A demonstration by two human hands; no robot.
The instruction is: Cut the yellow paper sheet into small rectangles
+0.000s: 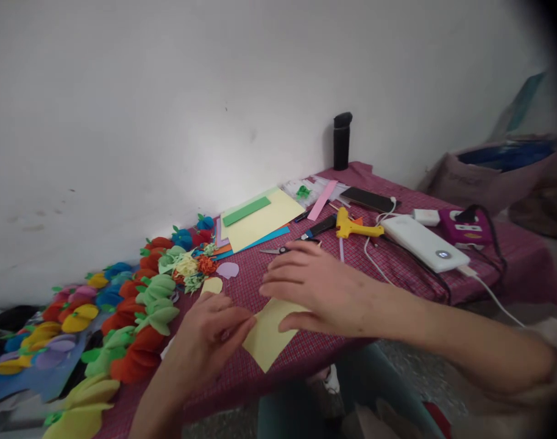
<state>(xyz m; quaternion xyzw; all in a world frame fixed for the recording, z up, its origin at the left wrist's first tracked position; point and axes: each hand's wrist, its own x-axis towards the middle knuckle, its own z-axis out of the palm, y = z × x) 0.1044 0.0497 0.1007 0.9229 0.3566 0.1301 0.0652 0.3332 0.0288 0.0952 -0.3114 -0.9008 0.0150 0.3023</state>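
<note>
A pale yellow paper sheet (266, 336) lies on the red checked tablecloth (388, 286) near the front edge. My right hand (315, 286) rests flat on its upper part, fingers stretched out to the left. My left hand (214, 341) is at the sheet's left corner, fingers pressed together pinching that edge. A small yellow cut-out (212, 285) and a lilac heart-shaped piece (228, 269) lie just beyond my left hand.
Paper flowers and fruit shapes (136, 305) crowd the left. Behind lie coloured sheets (260, 222), scissors (301, 239), a yellow glue gun (351, 228), a white power bank (422, 242) with cables, a phone (367, 199) and a black bottle (341, 140) by the wall.
</note>
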